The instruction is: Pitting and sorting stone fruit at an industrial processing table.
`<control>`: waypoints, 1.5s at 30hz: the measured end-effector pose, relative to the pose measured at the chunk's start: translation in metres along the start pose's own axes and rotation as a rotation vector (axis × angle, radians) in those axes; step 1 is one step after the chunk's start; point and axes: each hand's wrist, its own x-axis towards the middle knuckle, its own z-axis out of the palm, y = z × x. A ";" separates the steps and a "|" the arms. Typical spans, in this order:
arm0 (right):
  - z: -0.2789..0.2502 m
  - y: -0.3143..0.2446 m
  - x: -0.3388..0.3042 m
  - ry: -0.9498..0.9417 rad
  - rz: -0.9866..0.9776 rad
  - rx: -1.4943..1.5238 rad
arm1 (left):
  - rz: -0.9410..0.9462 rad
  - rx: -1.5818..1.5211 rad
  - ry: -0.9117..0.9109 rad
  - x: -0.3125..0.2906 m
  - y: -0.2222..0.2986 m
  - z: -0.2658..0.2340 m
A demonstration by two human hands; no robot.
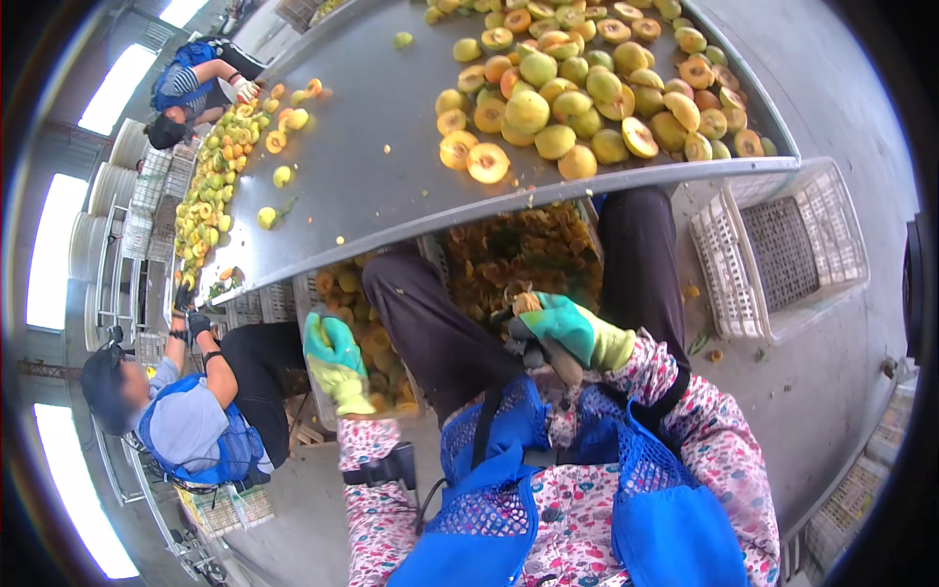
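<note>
"While the left hand (pixel 337 360) hovers, fingers curled, is it gripping anything?"

"Can't tell; the right hand (pixel 575 335) is curled too, its grip equally unclear."

"And the stone-fruit halves (pixel 488 163)?"

"Heaped by the tabletop's (pixel 362 147) near edge, toward the right corner; a bump from the right sleeve (pixel 722 450) could roll some off."

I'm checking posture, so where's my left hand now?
In the head view, your left hand is left of centre, below the near edge of the metal table, beside the crated fruit and left of your left knee.
</note>
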 end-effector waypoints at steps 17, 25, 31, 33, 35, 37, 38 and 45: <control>0.001 -0.024 -0.029 0.430 -0.109 -0.100 | 0.280 -0.213 -0.686 0.076 0.215 0.186; 0.020 -0.058 -0.009 0.774 -0.509 -1.064 | 0.190 -1.120 -0.575 0.009 0.228 0.112; 0.023 -0.045 -0.016 0.888 -0.458 -1.310 | 0.210 -1.045 -0.721 -0.020 0.229 0.098; 0.023 -0.043 -0.018 0.870 -0.433 -1.319 | 0.057 -1.310 -0.812 -0.025 0.231 0.097; 0.025 -0.045 -0.021 0.851 -0.407 -1.324 | 0.187 -1.184 -0.713 -0.030 0.238 0.089; 0.031 -0.048 -0.025 0.834 -0.313 -1.232 | 0.310 -1.056 -0.618 -0.035 0.238 0.086; 0.032 -0.047 -0.026 0.842 -0.310 -1.223 | 0.369 -0.975 -0.547 -0.037 0.233 0.090; 0.023 -0.042 -0.033 0.732 -0.279 -1.566 | 0.383 -1.013 -0.473 -0.047 0.234 0.098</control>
